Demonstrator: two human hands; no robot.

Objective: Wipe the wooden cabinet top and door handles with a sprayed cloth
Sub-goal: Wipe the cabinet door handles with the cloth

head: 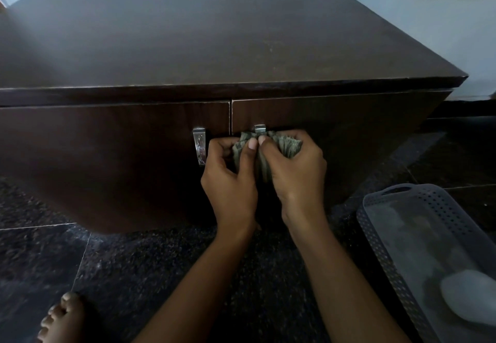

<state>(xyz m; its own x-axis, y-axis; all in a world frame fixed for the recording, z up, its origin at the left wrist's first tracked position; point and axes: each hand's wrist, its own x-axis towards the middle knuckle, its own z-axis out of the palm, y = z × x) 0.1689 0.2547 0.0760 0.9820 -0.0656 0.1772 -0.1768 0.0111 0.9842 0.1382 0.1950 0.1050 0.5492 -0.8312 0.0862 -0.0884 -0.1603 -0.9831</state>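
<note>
A dark brown wooden cabinet (188, 47) stands low in front of me with two doors. The left door's metal handle (199, 145) is bare. A grey-green cloth (291, 145) is bunched around the right door's handle (259, 128), of which only the top shows. My left hand (230, 179) and my right hand (292, 171) both grip the cloth, thumbs pressed together at its middle.
A translucent perforated plastic basket (397, 238) sits on the floor at the right, with pale objects inside. The floor is dark speckled tile (134, 275). A bare foot (61, 318) shows at the bottom left. A pale wall (429, 7) is behind the cabinet.
</note>
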